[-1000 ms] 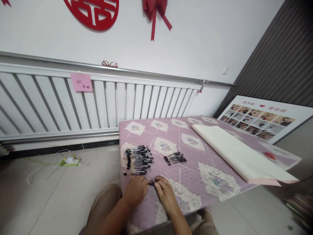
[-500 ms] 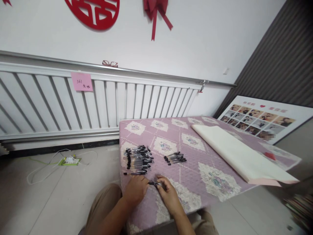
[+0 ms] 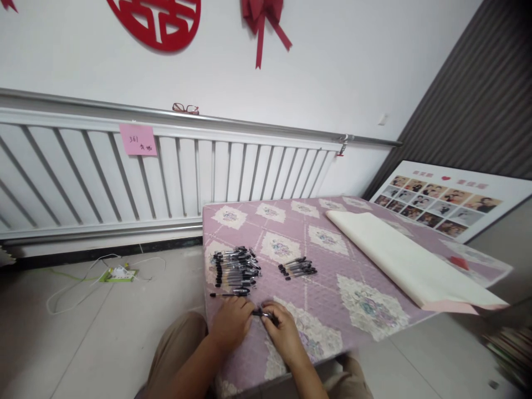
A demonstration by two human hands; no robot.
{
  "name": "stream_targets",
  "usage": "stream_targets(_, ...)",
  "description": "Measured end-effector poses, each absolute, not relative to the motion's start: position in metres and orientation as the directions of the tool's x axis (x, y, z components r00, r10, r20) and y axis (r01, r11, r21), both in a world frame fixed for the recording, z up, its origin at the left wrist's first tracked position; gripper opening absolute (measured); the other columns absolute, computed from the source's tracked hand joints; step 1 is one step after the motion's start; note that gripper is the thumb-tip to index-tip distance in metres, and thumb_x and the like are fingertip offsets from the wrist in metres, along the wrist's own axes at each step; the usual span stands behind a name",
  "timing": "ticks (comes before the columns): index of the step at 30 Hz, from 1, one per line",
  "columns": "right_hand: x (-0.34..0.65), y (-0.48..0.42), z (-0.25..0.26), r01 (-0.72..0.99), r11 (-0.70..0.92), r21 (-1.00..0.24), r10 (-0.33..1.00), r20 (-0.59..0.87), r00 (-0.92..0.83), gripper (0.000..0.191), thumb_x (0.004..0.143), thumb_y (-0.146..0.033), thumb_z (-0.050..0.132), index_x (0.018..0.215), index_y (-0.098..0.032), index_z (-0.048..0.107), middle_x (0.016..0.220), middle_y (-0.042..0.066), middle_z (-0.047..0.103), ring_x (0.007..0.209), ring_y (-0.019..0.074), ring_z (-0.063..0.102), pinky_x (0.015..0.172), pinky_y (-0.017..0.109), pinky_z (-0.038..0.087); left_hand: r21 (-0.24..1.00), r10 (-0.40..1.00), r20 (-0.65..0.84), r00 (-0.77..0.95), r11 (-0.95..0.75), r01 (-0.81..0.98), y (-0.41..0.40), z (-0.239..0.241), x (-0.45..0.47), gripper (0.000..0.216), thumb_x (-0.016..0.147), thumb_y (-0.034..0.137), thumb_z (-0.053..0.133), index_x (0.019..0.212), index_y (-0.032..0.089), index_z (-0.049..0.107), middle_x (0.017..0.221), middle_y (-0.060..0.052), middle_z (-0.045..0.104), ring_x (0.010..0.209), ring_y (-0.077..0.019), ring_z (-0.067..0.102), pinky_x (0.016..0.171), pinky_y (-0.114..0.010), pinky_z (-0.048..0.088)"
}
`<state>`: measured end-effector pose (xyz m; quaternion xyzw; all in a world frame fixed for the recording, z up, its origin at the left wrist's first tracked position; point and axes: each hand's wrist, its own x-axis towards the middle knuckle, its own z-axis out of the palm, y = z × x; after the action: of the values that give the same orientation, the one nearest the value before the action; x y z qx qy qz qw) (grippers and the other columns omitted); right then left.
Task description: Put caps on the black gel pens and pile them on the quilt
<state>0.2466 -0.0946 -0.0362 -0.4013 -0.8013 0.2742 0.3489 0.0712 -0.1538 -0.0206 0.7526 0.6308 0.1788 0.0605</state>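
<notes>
Near the front edge of the table, my left hand [image 3: 233,321] is closed around one end of a black pen [image 3: 258,313]. My right hand [image 3: 282,328] pinches the pen's other end, with thumb and fingers together. Part of the pen is hidden by the fingers. Just beyond my left hand lies a single pen [image 3: 230,293], apart from a larger pile of black-capped clear pens [image 3: 236,269]. A smaller group of pens [image 3: 297,269] rests to the right of that pile.
The table has a purple floral cloth [image 3: 307,293]. A folded cream sheet [image 3: 382,255] lies across its right side. Behind stands a white radiator [image 3: 241,172] with glasses [image 3: 185,108] above on a pipe. A power strip [image 3: 119,274] with cables is on the floor at left.
My right hand's fingers have closed in on the pen, where they were more spread and blurred before. The left hand and the pen piles stay in place.
</notes>
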Motion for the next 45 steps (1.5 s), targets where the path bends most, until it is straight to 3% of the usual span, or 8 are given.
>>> stream_targets(6, 0.245, -0.098, -0.032, 0.485, 0.565, -0.668, 0.806, 0.319, -0.499, 0.012, 0.079, -0.027, 0.060, 0.083, -0.026, 0.071, 0.100, 0.005, 0.070, 0.099, 0.0228, 0.062, 0.091, 0.038, 0.043, 0.284, 0.922, 0.252, 0.293, -0.360, 0.889, -0.152, -0.026, 0.074, 0.024, 0.094, 0.036, 0.050, 0.115, 0.026, 0.052, 0.106, -0.001, 0.061, 0.098, -0.0192, 0.053, 0.086, -0.032, 0.039)
stream_targets(12, 0.246, -0.098, -0.034, 0.464, 0.596, -0.655, 0.786, 0.356, -0.505, 0.020, 0.086, -0.032, 0.053, 0.076, -0.025, 0.068, 0.099, 0.005, 0.070, 0.100, 0.0233, 0.061, 0.090, 0.038, 0.043, 0.214, 0.923, 0.266, 0.279, -0.338, 0.916, -0.148, -0.037, 0.074, 0.014, 0.095, 0.028, 0.045, 0.093, 0.021, 0.058, 0.090, -0.002, 0.061, 0.086, -0.0184, 0.055, 0.080, -0.032, 0.041)
stream_targets(30, 0.247, -0.096, -0.033, 0.435, 0.549, -0.714, 0.812, 0.334, -0.478, 0.016, 0.084, -0.033, 0.055, 0.075, -0.023, 0.064, 0.101, 0.008, 0.069, 0.101, 0.0238, 0.060, 0.091, 0.039, 0.043, 0.232, 0.923, 0.277, 0.267, -0.334, 0.914, -0.151, -0.035, 0.072, 0.012, 0.093, 0.028, 0.048, 0.095, 0.021, 0.058, 0.093, -0.002, 0.061, 0.090, -0.0198, 0.055, 0.080, -0.034, 0.041)
stream_targets(45, 0.246, -0.094, -0.034, 0.424, 0.514, -0.746, 0.824, 0.292, -0.486, 0.007, 0.077, -0.025, 0.059, 0.072, -0.024, 0.064, 0.101, 0.007, 0.069, 0.103, 0.0242, 0.060, 0.093, 0.040, 0.043, 0.222, 0.922, 0.270, 0.279, -0.341, 0.913, -0.148, -0.038, 0.073, 0.012, 0.094, 0.029, 0.048, 0.092, 0.021, 0.057, 0.091, -0.002, 0.061, 0.088, -0.0195, 0.055, 0.079, -0.033, 0.042)
